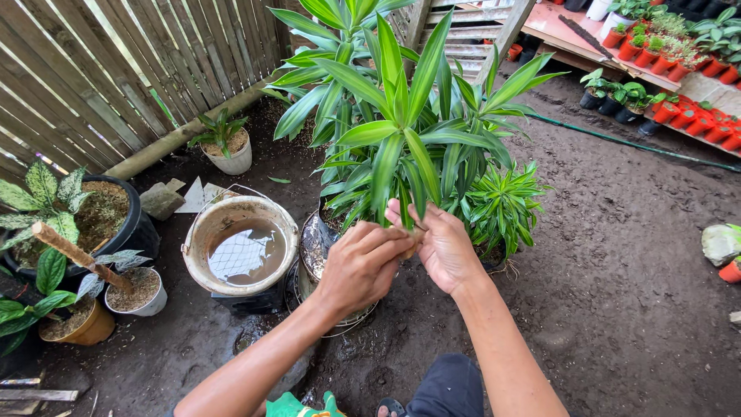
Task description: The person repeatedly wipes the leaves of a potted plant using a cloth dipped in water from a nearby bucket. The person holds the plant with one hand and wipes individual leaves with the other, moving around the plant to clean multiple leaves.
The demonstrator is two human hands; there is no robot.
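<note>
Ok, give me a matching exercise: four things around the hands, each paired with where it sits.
Things:
1. bucket of muddy water
2. red pots
3. spotted-leaf plant
4. striped plant stem

Places:
A. between both hands
B. far left, in a black pot
C. upper right, in rows
D. just left of the left hand

Pairs: 1-D, 2-C, 3-B, 4-A. The right hand grips the stem too.

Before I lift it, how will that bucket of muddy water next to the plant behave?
The bucket looks well filled with murky water, so probably heavy for its size and apt to slosh if jerked. Its rim is caked with dirt, so possibly slippery. It seems to stand on a dark crate, so pushing it could tip it.
</note>
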